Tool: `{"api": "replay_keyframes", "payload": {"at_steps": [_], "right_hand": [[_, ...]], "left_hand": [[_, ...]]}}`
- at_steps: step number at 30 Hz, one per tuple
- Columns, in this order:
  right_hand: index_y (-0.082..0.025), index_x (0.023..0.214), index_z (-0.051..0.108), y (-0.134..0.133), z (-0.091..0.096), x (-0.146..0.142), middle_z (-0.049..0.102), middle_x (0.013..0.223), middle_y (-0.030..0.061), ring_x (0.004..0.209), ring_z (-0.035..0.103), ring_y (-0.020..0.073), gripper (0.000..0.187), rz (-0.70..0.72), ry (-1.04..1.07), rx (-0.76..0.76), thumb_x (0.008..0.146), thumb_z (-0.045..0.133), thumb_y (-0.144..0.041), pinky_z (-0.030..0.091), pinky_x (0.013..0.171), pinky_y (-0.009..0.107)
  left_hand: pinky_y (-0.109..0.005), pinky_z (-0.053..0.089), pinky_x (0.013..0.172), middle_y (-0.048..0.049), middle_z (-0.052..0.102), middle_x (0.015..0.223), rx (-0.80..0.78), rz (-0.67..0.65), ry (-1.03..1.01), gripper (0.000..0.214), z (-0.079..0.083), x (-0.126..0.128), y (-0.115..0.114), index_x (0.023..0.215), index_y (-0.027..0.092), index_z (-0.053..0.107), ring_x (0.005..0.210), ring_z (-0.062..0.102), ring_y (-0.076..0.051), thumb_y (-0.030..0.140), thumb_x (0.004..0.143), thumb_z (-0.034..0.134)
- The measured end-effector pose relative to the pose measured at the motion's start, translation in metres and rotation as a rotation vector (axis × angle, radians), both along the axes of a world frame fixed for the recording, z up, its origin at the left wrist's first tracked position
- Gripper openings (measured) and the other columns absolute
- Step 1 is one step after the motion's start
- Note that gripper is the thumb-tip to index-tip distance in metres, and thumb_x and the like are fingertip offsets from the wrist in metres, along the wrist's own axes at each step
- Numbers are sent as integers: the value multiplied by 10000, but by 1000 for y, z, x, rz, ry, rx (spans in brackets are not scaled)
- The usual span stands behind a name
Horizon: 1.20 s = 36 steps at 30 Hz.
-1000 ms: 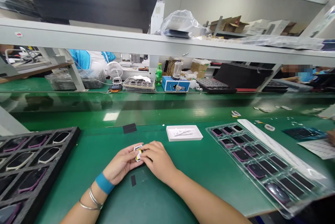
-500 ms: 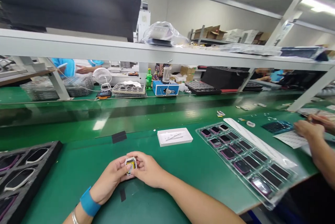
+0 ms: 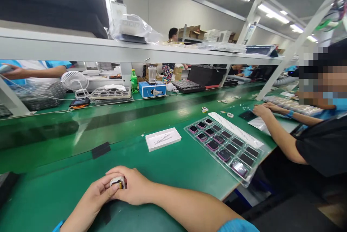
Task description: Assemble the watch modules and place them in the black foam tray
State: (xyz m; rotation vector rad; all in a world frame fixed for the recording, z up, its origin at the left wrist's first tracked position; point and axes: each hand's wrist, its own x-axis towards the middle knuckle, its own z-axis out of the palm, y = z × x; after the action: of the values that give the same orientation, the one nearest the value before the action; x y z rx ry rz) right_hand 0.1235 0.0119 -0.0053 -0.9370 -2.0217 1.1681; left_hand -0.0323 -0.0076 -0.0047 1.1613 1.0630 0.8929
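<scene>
A small white smartwatch case (image 3: 117,180), its inner parts and a yellowish piece showing, is held between both hands above the green bench. My left hand (image 3: 101,193) grips it from the left, the thumb laid across its lower edge. Wrapped round its far and right side are the fingers of my right hand (image 3: 134,185). Much of the case is hidden by the fingers. Beyond the hands lies a shallow white box (image 3: 162,145) with thin strips inside. Black tape (image 3: 101,150) is stuck to the bench to the left.
A clear plastic tray (image 3: 193,138) with purple-rimmed watch parts lies right, beside a white paper strip (image 3: 235,129). A co-worker's hands (image 3: 261,110) are farther right. The dark foam tray's corner (image 3: 8,188) is far left. A blue machine (image 3: 152,90) and fan (image 3: 75,81) stand behind.
The view has swung to the right, bringing the co-worker into sight and most of the foam tray out. My hands have closed further round the watch case, which now shows less of its inside.
</scene>
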Motion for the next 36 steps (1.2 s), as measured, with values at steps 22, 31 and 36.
{"api": "replay_keyframes", "payload": {"at_steps": [22, 31, 36], "right_hand": [[-213, 1005, 616, 41, -14, 13, 679, 987, 106, 863, 661, 237, 432, -147, -8, -28, 682, 601, -500, 548, 741, 326], [-232, 900, 671, 38, -16, 9, 706, 884, 63, 720, 668, 203, 392, -152, -161, 80, 691, 543, -538, 551, 634, 268], [-251, 855, 670, 32, -17, 5, 695, 848, 47, 691, 645, 193, 310, -155, -222, 229, 742, 510, -491, 540, 618, 275]], "left_hand": [[-363, 513, 776, -87, 636, 892, 159, 720, -2, 453, 67, -99, -10, 1166, 136, 573, 787, 632, -185, 207, 727, 658], [-466, 382, 920, -157, 620, 987, 112, 1303, 886, 527, 73, -304, -137, 1059, 107, 598, 1008, 547, -342, 230, 566, 737], [-446, 406, 866, -190, 623, 1047, -19, 1295, 1197, 493, 62, -362, -156, 1093, 84, 580, 987, 565, -355, 289, 652, 665]]}}
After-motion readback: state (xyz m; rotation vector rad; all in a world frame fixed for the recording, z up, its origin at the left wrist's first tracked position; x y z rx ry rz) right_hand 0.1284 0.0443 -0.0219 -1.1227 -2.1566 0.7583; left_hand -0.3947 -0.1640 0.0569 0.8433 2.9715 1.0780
